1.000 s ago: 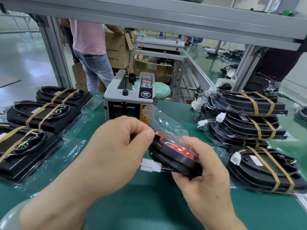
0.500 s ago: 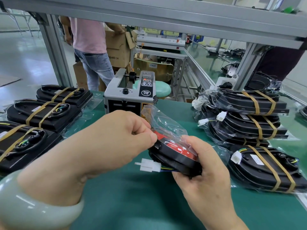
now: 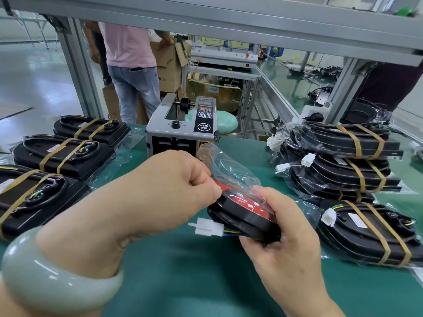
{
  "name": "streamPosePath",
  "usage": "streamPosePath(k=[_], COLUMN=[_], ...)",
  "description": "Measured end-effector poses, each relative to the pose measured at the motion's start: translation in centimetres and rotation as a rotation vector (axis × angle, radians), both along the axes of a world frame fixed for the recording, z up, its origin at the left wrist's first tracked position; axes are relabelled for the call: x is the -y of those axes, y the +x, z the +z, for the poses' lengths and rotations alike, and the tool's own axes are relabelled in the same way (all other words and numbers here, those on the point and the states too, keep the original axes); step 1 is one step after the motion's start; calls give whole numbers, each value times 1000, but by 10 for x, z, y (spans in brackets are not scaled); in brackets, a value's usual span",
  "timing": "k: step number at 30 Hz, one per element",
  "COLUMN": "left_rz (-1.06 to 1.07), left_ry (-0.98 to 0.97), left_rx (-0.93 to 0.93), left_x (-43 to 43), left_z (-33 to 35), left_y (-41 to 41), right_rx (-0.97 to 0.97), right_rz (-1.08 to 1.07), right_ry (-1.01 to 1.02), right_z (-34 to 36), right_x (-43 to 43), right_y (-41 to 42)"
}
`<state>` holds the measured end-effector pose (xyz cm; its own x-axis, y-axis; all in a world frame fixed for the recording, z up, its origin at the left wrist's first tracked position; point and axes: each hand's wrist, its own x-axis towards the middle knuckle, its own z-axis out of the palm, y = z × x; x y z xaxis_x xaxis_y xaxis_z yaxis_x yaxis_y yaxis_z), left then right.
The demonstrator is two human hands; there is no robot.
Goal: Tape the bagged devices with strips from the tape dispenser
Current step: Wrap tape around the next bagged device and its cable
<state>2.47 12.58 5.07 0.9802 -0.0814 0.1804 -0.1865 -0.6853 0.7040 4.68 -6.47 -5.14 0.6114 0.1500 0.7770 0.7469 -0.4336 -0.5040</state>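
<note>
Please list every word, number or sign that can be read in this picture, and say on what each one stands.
"SEMI": in the black circle on the tape dispenser; the characters under it are too small to read.
"0 CM": cut-off print on the cardboard box.
"278C225", not certain: sticker on the gold chair back.
White labels on the bagged devices: too blurred to read.

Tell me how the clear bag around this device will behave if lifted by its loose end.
The bag looks thin and crinkled, so probably floppy. Its glossy film may slip between pinching fingers. The rigid-looking device would likely sag to the bottom.
</note>
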Motion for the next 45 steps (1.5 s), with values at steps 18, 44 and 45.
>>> streamPosePath(k=[18,44,45], left_rz=[40,-84,-64], left_ry=[-96,-929,-929], left_rx=[-6,-398,-398], left_x=[6,23,26], left_z=[-5,-38,-38], left_y=[-4,2,1], right_rx=[-5,-139,-146], right_rz=[-21,10,4], right_ry=[-1,124,115], right_z=[-1,1,0], right_x=[0,-2,-2], right_y=[0,-2,-2])
